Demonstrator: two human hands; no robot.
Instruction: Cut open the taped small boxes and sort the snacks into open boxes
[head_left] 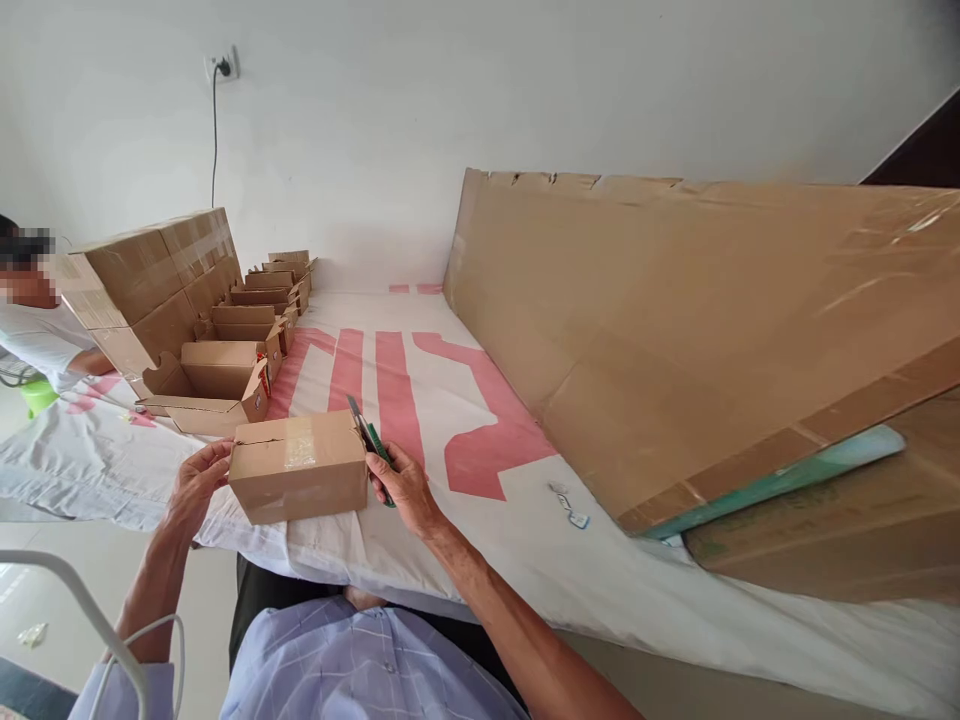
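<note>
A closed brown cardboard box (304,490) rests on the cloth-covered table in front of me, with a strip of clear tape across the middle of its top. My left hand (201,478) presses its fingers against the box's left end. In my right hand (405,488), at the box's right end, is a green utility knife (377,445) with its blade out, pointing up and away from me. The fingers of that hand are wrapped round the knife's handle.
Several open boxes (214,385) stand in a row at the left, beside stacked taped boxes (142,275). A large cardboard sheet (675,330) leans on the right. Small tags (570,508) lie on the white and red cloth (495,560). Another person (41,320) sits at far left.
</note>
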